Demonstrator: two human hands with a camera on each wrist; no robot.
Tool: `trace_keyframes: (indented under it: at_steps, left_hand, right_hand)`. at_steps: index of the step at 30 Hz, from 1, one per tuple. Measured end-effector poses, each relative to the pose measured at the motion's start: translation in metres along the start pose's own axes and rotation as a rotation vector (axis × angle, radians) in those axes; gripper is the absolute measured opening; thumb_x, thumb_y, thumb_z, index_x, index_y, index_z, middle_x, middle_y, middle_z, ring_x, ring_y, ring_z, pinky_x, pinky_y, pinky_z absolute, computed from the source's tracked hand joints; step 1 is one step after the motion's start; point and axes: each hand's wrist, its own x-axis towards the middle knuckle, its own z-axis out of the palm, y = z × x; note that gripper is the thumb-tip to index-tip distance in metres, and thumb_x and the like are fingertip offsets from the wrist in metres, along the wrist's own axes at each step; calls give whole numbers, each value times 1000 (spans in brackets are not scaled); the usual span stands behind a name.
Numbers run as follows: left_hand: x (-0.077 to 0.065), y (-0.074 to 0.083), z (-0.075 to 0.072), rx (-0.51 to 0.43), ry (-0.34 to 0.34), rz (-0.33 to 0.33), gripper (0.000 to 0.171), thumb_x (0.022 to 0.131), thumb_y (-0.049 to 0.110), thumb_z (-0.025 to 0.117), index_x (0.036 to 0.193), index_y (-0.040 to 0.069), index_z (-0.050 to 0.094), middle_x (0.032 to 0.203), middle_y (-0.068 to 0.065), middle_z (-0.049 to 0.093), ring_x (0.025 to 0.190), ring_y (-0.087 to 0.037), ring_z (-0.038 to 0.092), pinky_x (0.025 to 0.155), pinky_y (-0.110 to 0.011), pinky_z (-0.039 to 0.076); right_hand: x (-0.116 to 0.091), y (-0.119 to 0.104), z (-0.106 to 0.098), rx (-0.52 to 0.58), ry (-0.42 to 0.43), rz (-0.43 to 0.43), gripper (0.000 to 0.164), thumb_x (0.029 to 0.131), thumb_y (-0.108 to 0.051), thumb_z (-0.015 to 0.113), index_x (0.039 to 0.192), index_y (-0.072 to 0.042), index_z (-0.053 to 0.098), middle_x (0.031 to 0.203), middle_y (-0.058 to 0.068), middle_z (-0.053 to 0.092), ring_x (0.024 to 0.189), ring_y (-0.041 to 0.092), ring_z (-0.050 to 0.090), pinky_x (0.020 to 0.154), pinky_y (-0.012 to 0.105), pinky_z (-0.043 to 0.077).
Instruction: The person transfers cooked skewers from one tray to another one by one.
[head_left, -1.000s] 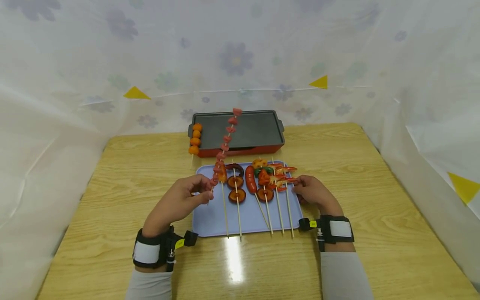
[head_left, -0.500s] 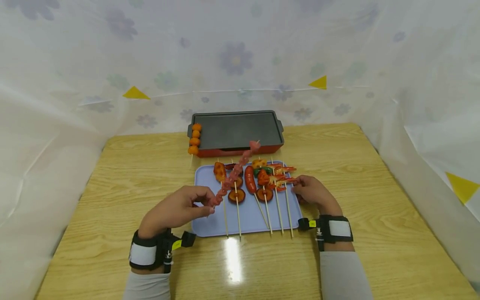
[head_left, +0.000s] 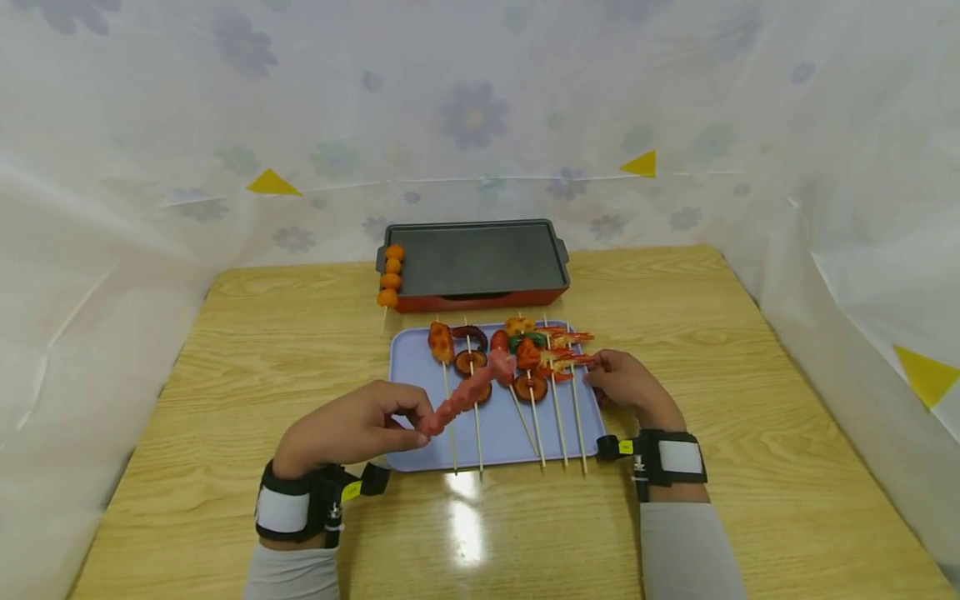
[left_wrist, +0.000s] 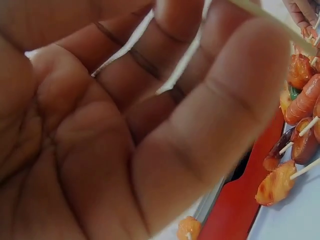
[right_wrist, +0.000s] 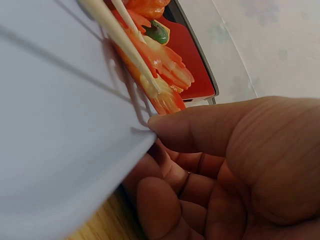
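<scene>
My left hand (head_left: 367, 425) pinches the bare stick end of a pink meat skewer (head_left: 468, 396) between thumb and fingers. The skewer slants up to the right above the pale blue tray (head_left: 420, 458), and its far end overlaps the sausage skewer (head_left: 501, 342). In the left wrist view the thumb and a piece of the stick (left_wrist: 280, 22) show. At the tray's right edge my right hand (head_left: 626, 385) grips the rim, thumb on top and fingers below, close to the shrimp skewers (head_left: 562, 367). Mushroom (head_left: 470, 363) and yellow-brown food skewers (head_left: 441, 343) lie on the tray.
Behind the tray stands a red grill with a dark flat plate (head_left: 480, 258). A skewer of orange balls (head_left: 390, 279) lies across its left end. The wooden table (head_left: 262, 350) is bordered by flower-patterned white sheeting (head_left: 472, 142).
The meat skewer's far end has swung down and to the right, from over the grill to over the tray. My left hand has shifted slightly lower; the right hand keeps its place.
</scene>
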Motion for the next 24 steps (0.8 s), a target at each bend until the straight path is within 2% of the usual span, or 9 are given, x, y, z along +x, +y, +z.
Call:
trace_keyframes:
  at_steps: [7,11,16,24]
  left_hand:
    - [-8,-14,-4,-53,-30,-143,4,95,6,64,96,7,60,83,1,57,74,-12,56,67,-28,50]
    - [-11,-24,-6,-116,9,-249,6,97,4,61,99,2,56,87,-6,60,81,-19,61,73,-33,55]
    - [-13,-35,0,-179,137,-368,6,98,1,56,100,-3,53,88,-11,59,82,-23,62,73,-39,57]
    - [-5,-41,27,-172,410,-553,7,93,1,62,96,-2,56,81,-10,57,71,-21,59,64,-35,53]
  right_hand:
    - [-1,1,0,7,4,13,12,95,-7,57,101,3,57,80,9,58,66,19,57,59,32,49]
    - [0,2,1,-2,13,15,10,95,-7,57,98,2,57,79,9,56,66,19,55,59,32,48]
    - [1,1,3,3,6,-3,9,95,-7,56,97,2,57,78,8,56,66,18,55,58,31,47]
    - [-2,-2,1,1,19,4,10,96,-6,55,101,2,56,79,8,56,66,18,55,58,31,46]
